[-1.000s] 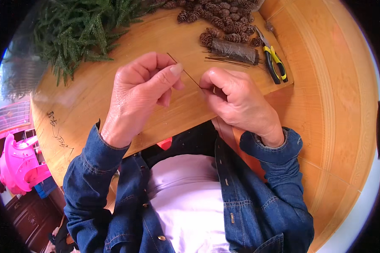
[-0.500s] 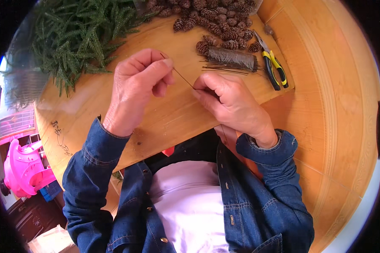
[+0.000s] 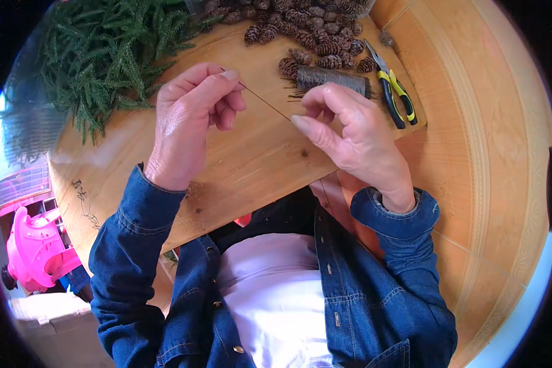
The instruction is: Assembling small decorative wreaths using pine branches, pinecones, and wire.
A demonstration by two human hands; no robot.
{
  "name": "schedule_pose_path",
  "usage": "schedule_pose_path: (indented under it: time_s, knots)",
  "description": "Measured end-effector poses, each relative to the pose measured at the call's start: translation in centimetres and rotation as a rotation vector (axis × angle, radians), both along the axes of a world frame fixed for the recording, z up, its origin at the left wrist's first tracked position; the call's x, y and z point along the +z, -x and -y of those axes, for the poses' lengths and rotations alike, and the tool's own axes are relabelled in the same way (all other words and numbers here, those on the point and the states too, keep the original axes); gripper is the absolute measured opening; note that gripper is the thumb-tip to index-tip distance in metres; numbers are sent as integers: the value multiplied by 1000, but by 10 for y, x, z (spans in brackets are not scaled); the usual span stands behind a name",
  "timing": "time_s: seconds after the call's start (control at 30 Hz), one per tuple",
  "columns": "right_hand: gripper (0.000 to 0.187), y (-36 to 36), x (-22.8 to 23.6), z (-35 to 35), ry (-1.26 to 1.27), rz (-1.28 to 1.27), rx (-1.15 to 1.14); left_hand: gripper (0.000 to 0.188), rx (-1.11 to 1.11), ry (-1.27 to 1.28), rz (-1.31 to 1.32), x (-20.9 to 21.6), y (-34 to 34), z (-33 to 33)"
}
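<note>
A thin dark wire (image 3: 267, 103) slants down to the right between my two hands, above the wooden table. My left hand (image 3: 196, 107) pinches its upper end between thumb and curled fingers. At the wire's lower end is my right hand (image 3: 356, 126), the thumb tip against the wire and the forefinger bent close to it. Behind my right hand lies a dark bundle in clear film (image 3: 328, 76), with loose dark wire ends sticking out. Part of that bundle is hidden by the hand.
Green artificial fir sprigs (image 3: 113, 58) are heaped at the far left. Brown pine cones (image 3: 316, 27) crowd the table's back. Pliers with yellow and black handles (image 3: 395, 98) rest by the right edge of the wooden table (image 3: 245, 165). A pink plastic object (image 3: 37, 248) stands at lower left.
My right hand has moved slightly right and its fingers have loosened from a tight pinch. My left hand has shifted slightly up and left. More of the wire shows between the hands.
</note>
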State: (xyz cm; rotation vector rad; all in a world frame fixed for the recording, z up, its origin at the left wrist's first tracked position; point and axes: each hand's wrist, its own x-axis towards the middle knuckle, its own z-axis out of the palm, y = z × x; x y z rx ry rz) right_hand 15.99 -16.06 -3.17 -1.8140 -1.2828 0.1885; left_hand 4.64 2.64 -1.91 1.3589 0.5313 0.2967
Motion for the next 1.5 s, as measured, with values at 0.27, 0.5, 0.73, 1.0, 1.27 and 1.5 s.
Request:
schedule_pose_path:
  time_s: [0.27,0.5,0.73,1.0,1.27,1.5]
  knots:
    - [11,0,-15,-6,-87,-19,10,17,-15,40,8,-2,-8,10]
    - [5,0,-24,-1,-124,-71,-94,19,-11,-294,-25,-1,-43,-38]
    - [6,13,-44,1,-281,-85,-200,28,-122,-1183,-157,-32,-99,-71]
    - [8,17,-47,7,-310,-29,-232,34,-199,-1214,-361,-36,-119,-66]
    - [14,15,-47,3,-251,33,-196,34,-171,-1235,-218,-32,-103,-61]
    - [15,32,-29,6,-307,-68,-191,29,-92,-1063,18,0,-28,-51]
